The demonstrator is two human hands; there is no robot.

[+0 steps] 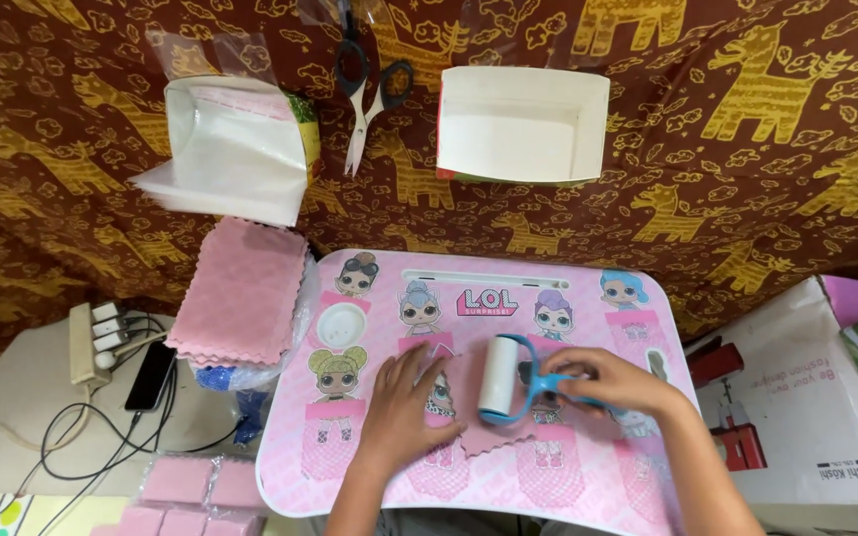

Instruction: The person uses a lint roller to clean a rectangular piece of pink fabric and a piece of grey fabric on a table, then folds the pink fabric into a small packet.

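Two hands work mid-surface: left hand (404,402) lies open, flattening a pink cloth (469,397); right hand (613,382) closes its grip on the blue-handled lint roller (501,375). Keep the cloth pinned flat and roll evenly.

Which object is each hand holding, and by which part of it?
The right hand grips a lint roller by its blue handle. The left hand holds nothing; it presses flat on a pink cloth on the lap table.
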